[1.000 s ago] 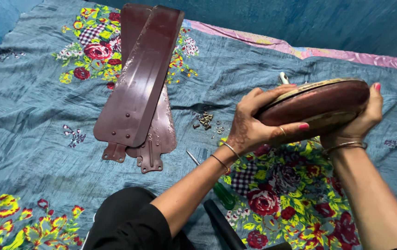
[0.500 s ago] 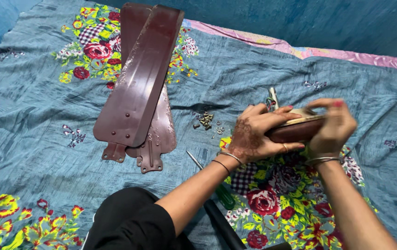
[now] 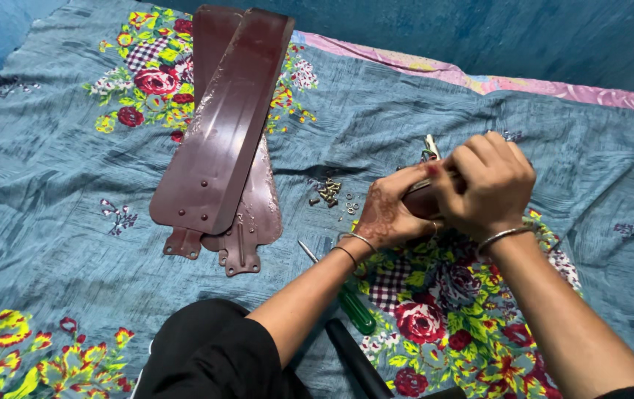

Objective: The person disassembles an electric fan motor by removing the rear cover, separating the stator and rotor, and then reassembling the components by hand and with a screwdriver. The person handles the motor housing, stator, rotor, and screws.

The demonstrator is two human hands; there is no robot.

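Blue floral bedsheet (image 3: pixel 58 214) fills the head view, with a pink border strip (image 3: pixel 553 89) along the far edge and a plain blue surface beyond it. Both hands meet right of centre over a maroon fan motor housing (image 3: pixel 420 201), which sits low, just above or on the sheet; contact with the cloth can't be told. Most of the housing is hidden, only a dark maroon sliver shows between the hands. Left hand (image 3: pixel 389 214) cups the housing's left side, fingers wrapped around its edge, two bangles at the wrist. Right hand (image 3: pixel 488 185) lies curled over the top, knuckles up, one bangle at the wrist; it covers the housing so the exact hold is unclear, but the fingers are closed on it. A short metal shaft with wires (image 3: pixel 431 145) sticks up just behind the hands. Small pile of screws and washers (image 3: pixel 331 196) lies just left of the left hand. Stacked maroon fan blades (image 3: pixel 224 133) rest well to the left, angled up the sheet. Green-handled screwdriver (image 3: pixel 350 299) lies under the left forearm, a black tube (image 3: pixel 357 366) beside it. Black-clothed knee (image 3: pixel 206 355) at bottom.
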